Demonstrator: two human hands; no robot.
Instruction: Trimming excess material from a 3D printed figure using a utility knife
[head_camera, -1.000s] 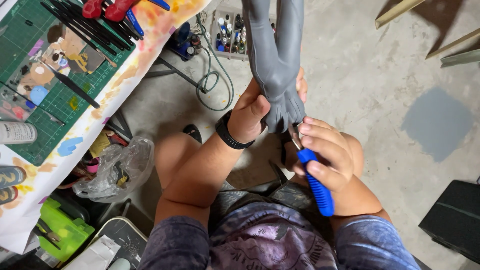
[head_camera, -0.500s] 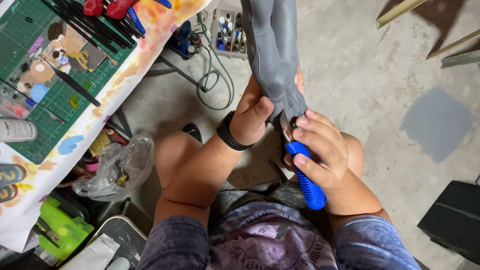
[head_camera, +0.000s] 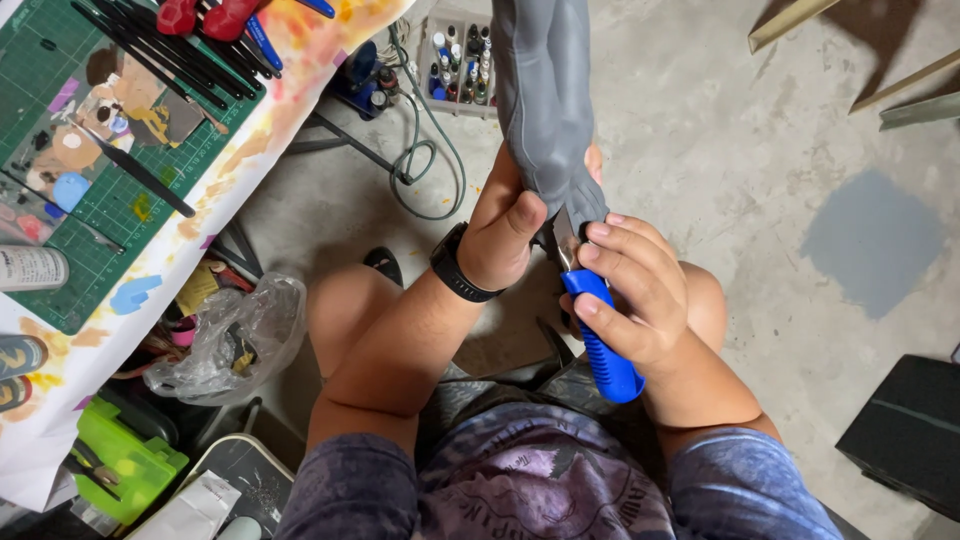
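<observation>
Head view looks down on a seated person's lap, where the right hand (head_camera: 630, 290) is closed in a full grip on a blue-handled knife (head_camera: 600, 335), its short blade tipped up against the lower end of a grey moulded piece (head_camera: 545, 100). The left hand (head_camera: 505, 235) is wrapped around that same lower end, thumb pressed on the front just beside the blade. By my reading the trimming is under way at the bottom edge only; how much of the edge is already cut cannot be told, since the fingers cover it. Left of the grey piece lie a crumpled clear plastic bag (head_camera: 235, 335) on the floor and, farther off, a green cutting mat (head_camera: 105, 200) on a paint-stained table with black brushes (head_camera: 150, 55). Behind the piece sits a tray of small paint bottles (head_camera: 455, 75) and a coiled cable (head_camera: 425, 165), well apart from the hands.
</observation>
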